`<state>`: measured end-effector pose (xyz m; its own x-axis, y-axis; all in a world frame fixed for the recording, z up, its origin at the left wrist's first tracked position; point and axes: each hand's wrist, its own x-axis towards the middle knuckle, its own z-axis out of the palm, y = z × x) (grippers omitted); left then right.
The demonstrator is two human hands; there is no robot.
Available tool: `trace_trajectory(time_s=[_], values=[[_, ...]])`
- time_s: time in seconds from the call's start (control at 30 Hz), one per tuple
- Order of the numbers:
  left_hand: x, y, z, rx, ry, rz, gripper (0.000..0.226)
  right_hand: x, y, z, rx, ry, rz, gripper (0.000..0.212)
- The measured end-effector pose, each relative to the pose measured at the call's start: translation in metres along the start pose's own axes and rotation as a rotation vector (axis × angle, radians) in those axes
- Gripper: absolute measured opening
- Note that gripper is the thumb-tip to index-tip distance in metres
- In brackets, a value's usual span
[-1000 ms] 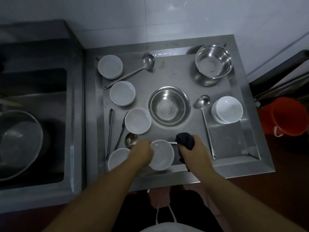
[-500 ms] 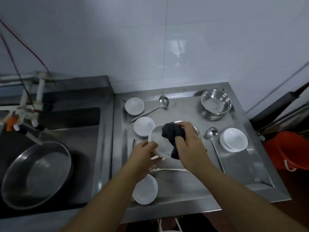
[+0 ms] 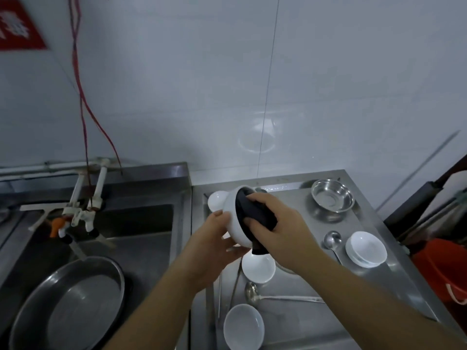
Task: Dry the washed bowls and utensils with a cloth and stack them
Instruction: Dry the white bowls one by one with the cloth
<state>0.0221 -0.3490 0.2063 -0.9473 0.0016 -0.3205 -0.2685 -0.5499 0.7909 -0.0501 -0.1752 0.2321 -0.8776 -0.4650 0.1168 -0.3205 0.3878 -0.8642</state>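
My left hand [image 3: 211, 245] holds a white bowl [image 3: 233, 218] raised above the steel drainboard [image 3: 394, 274], tilted with its mouth toward the right. My right hand [image 3: 280, 228] grips a dark cloth [image 3: 255, 214] and presses it inside that bowl. On the drainboard lie other white bowls [image 3: 257, 267], one near the front [image 3: 243, 329] and one at the back left [image 3: 217, 200]. A stack of white bowls [image 3: 366, 248] sits at the right. A steel bowl [image 3: 332, 199] stands at the back right. Two ladles [image 3: 332, 239] [image 3: 278, 296] lie flat.
A sink [image 3: 141, 236] at the left holds a large steel pan [image 3: 70, 306]; a tap [image 3: 80, 213] hangs over it. An orange bucket [image 3: 444, 271] stands right of the drainboard. Thin utensils [image 3: 233, 286] lie near the drainboard's left edge. Tiled wall behind.
My left hand lifted the white bowl off the drainboard and tilted it. My right hand brought the cloth into the bowl. The camera tipped upward toward the wall.
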Motion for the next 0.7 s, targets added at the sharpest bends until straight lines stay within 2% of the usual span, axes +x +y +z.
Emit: trace_trajectory(time_s=[0.1, 0.17, 0.27, 0.37, 0.5, 0.57, 0.7], values=[[-0.007, 0.005, -0.005, 0.060, -0.119, 0.021, 0.080, -0.004, -0.012, -0.001, 0.032, -0.012, -0.030, 0.044], [-0.011, 0.007, -0.003, 0.054, -0.185, 0.048, 0.089, -0.007, -0.017, 0.000, 0.054, -0.016, -0.044, 0.045], [-0.012, 0.012, -0.004, 0.005, -0.201, 0.070, 0.101, -0.008, -0.022, 0.003, 0.027, -0.023, -0.120, 0.045], [-0.012, 0.014, -0.007, -0.013, -0.253, 0.081, 0.104, 0.000, -0.027, -0.001, -0.142, -0.016, -0.353, 0.045], [-0.012, 0.015, -0.005, -0.047, -0.254, 0.145, 0.100, 0.022, -0.035, -0.008, -0.544, -0.029, -0.706, 0.040], [-0.010, 0.018, -0.003, -0.035, -0.184, 0.186, 0.106, 0.030, -0.044, -0.009, -0.682, -0.062, -0.678, 0.039], [-0.007, 0.028, -0.003, 0.110, -0.044, 0.286, 0.106, 0.034, -0.069, -0.004, -0.733, -0.270, -0.317, 0.026]])
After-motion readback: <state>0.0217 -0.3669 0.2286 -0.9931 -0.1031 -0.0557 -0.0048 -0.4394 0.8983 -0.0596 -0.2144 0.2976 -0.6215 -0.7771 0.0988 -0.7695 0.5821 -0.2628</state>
